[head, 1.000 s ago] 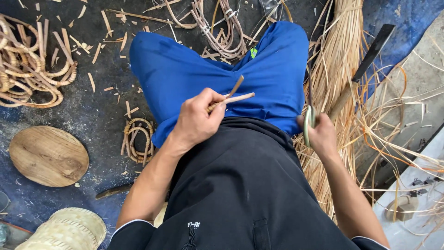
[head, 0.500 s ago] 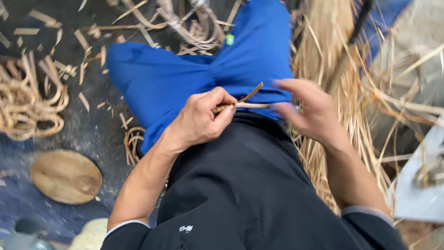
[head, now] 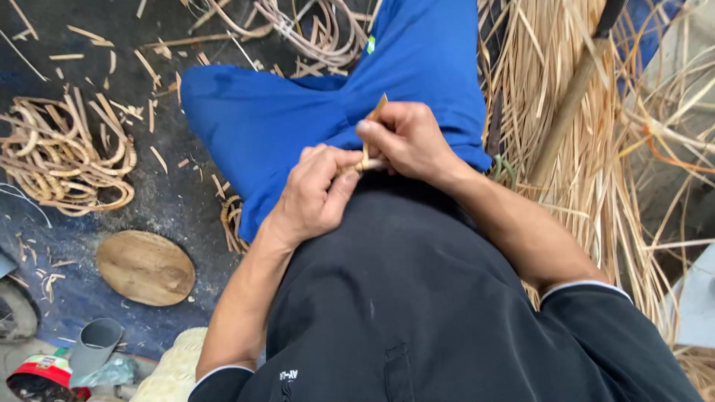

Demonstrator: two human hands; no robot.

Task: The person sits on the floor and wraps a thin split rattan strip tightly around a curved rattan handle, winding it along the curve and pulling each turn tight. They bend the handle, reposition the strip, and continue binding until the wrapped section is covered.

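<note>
My left hand (head: 316, 193) and my right hand (head: 406, 138) meet over my lap, both closed on short tan cane sticks (head: 370, 130). One stick points up and away past my right fingers. The other lies crosswise between the two thumbs. I sit in blue trousers (head: 298, 112) and a black top (head: 417, 313). How the sticks join is hidden by my fingers.
Coiled cane strips (head: 63, 160) lie at the left, and a smaller coil (head: 232, 223) sits by my leg. An oval wooden board (head: 145, 266) rests on the dark floor. A thick heap of straw-coloured strands (head: 596, 149) fills the right, with a long wooden handle (head: 570, 97) across it.
My right hand has come from the straw at the right over to my lap and closed on the sticks held by my left hand. The camera has moved closer.
</note>
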